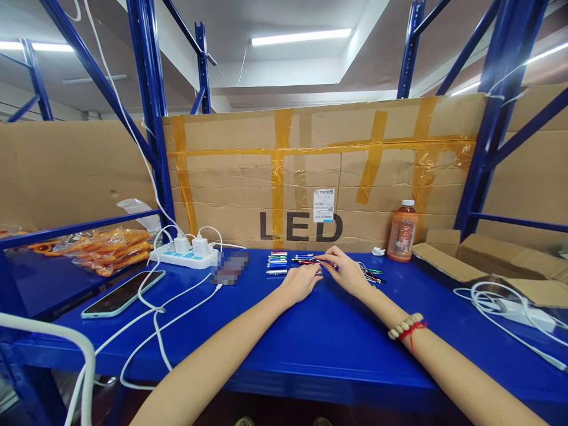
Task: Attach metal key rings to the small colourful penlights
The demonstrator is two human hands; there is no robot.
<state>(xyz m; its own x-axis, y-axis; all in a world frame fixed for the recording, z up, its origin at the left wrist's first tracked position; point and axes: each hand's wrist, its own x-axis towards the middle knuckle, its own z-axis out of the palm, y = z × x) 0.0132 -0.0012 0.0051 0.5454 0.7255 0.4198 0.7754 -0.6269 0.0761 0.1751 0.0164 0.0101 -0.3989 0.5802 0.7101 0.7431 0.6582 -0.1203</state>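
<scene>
My left hand rests on the blue table with its fingers curled at the lower end of a row of pens; what lies in its fingertips is too small to make out. Close to its right, my right hand has thumb and fingers closed around a slim dark pen. Left of both hands, several short pens in red, green, blue and silver lie side by side in a column. A second group of pens lies just beyond my fingertips. More pens, one with green, lie loosely behind my right hand, partly hidden.
A white power strip with plugs and loose cables spreads over the left side, by a phone. To the right stand an orange drink bottle, an open cardboard box and a coiled white cable. A cardboard wall closes the back.
</scene>
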